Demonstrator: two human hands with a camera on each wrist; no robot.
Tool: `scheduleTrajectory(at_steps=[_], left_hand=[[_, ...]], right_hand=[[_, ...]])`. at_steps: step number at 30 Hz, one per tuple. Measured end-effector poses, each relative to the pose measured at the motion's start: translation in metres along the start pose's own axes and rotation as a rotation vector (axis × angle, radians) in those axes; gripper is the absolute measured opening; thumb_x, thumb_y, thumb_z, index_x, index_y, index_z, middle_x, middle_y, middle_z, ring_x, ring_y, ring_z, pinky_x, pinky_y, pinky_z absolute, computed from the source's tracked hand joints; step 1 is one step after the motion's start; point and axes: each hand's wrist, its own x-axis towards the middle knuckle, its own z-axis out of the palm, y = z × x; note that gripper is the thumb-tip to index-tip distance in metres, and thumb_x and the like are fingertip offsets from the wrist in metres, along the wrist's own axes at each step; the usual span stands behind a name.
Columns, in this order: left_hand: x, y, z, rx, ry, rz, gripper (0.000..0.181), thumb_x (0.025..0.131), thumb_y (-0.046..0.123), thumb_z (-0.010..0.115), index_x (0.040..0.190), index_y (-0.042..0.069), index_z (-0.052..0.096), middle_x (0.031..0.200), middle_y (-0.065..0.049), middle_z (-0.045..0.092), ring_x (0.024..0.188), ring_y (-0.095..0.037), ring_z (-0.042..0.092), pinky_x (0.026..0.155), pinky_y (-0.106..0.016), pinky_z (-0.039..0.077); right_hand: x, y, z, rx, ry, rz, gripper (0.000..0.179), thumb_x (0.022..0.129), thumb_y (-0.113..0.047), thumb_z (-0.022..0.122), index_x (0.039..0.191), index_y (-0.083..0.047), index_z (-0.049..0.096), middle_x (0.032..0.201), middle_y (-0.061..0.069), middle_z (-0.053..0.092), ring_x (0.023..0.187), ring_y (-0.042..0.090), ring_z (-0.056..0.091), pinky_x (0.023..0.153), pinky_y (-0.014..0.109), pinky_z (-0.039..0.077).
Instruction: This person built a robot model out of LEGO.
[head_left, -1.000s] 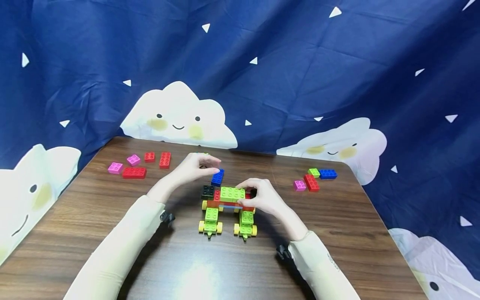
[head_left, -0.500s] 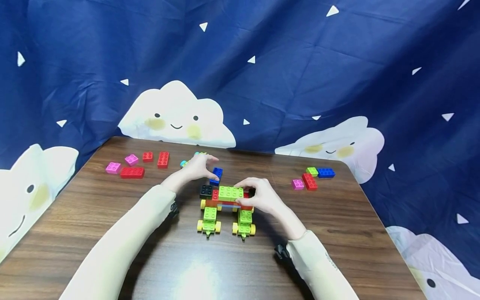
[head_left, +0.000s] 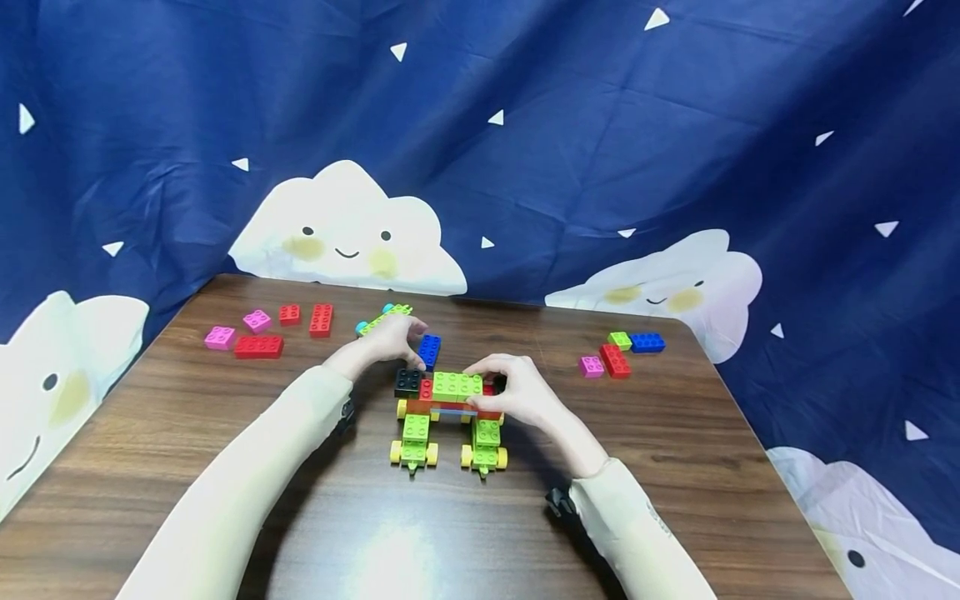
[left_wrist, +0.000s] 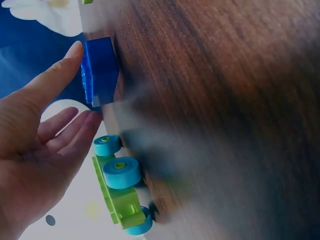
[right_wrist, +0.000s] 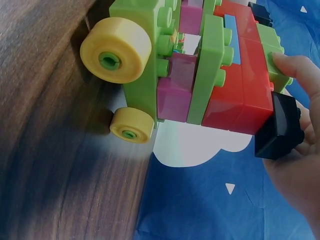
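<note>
My left hand [head_left: 384, 340] reaches over the table beside a blue brick [head_left: 429, 351]. Its thumb and fingers are spread near the brick's studded side in the left wrist view; whether the thumb touches it I cannot tell. With my right hand [head_left: 517, 390] I pinch the lime green brick [head_left: 457, 386] on top of a wheeled brick build. The build has red bricks [right_wrist: 243, 82], black bricks [head_left: 407, 382], pink bricks [right_wrist: 176, 90] and lime green bases with yellow wheels [right_wrist: 115, 50]. The tips behind the top brick are partly hidden.
Behind my left hand stands a lime green wheeled base [head_left: 390, 313] with blue wheels. Red bricks [head_left: 258, 347] and pink bricks [head_left: 221, 337] lie at the back left. A blue brick [head_left: 647, 342], green, red and pink bricks lie at the right, near the table [head_left: 675, 433] edge.
My left hand has moved down towards the near end of the blue brick, uncovering the blue-wheeled base. The right hand keeps its hold on the build. The whole head view shifts slightly.
</note>
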Motion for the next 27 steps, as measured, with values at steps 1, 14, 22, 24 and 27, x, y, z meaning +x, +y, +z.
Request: scheduleTrajectory(at_steps=[1, 14, 22, 24, 27], left_hand=[[0.0005, -0.0003, 0.0007, 0.0, 0.001, 0.001, 0.075, 0.074, 0.013, 0.086, 0.136, -0.008, 0.05, 0.137, -0.024, 0.056, 0.124, -0.037, 0.057, 0.104, -0.046, 0.046], [0.0039, -0.0052, 0.0043, 0.02, 0.001, 0.026, 0.069, 0.075, 0.008, 0.083, 0.134, -0.009, 0.051, 0.131, -0.025, 0.059, 0.118, -0.037, 0.06, 0.102, -0.046, 0.047], [0.0024, -0.0067, 0.0041, -0.027, -0.006, 0.042, 0.061, 0.079, 0.0, 0.078, 0.133, -0.01, 0.051, 0.13, -0.026, 0.059, 0.117, -0.037, 0.061, 0.101, -0.046, 0.048], [0.0026, -0.0069, 0.0046, -0.035, -0.005, 0.04, 0.063, 0.079, 0.003, 0.079, 0.134, -0.009, 0.051, 0.132, -0.025, 0.059, 0.118, -0.037, 0.06, 0.102, -0.046, 0.048], [0.0041, -0.0076, 0.0064, -0.024, -0.001, 0.027, 0.068, 0.077, 0.011, 0.083, 0.134, -0.008, 0.051, 0.133, -0.025, 0.058, 0.12, -0.036, 0.059, 0.104, -0.046, 0.046]], right_hand=[[0.0, 0.0003, 0.0001, 0.001, 0.002, 0.0, 0.031, 0.077, -0.016, 0.08, 0.107, -0.008, 0.074, 0.101, 0.004, 0.073, 0.087, 0.014, 0.061, 0.08, 0.028, 0.051], [-0.0001, 0.0014, 0.0002, -0.013, 0.0, 0.013, 0.031, 0.077, -0.015, 0.081, 0.107, -0.008, 0.074, 0.1, 0.004, 0.072, 0.086, 0.013, 0.059, 0.077, 0.026, 0.05], [-0.0005, 0.0023, 0.0001, -0.031, 0.001, 0.003, 0.031, 0.078, -0.016, 0.08, 0.107, -0.009, 0.074, 0.101, 0.003, 0.073, 0.088, 0.013, 0.06, 0.079, 0.027, 0.051], [-0.0005, 0.0027, 0.0002, -0.033, 0.002, 0.005, 0.031, 0.077, -0.016, 0.08, 0.107, -0.009, 0.074, 0.101, 0.003, 0.073, 0.088, 0.013, 0.061, 0.08, 0.028, 0.051], [-0.0005, 0.0027, 0.0004, -0.031, 0.003, 0.004, 0.031, 0.077, -0.016, 0.08, 0.107, -0.009, 0.074, 0.1, 0.003, 0.073, 0.088, 0.013, 0.061, 0.08, 0.028, 0.051]])
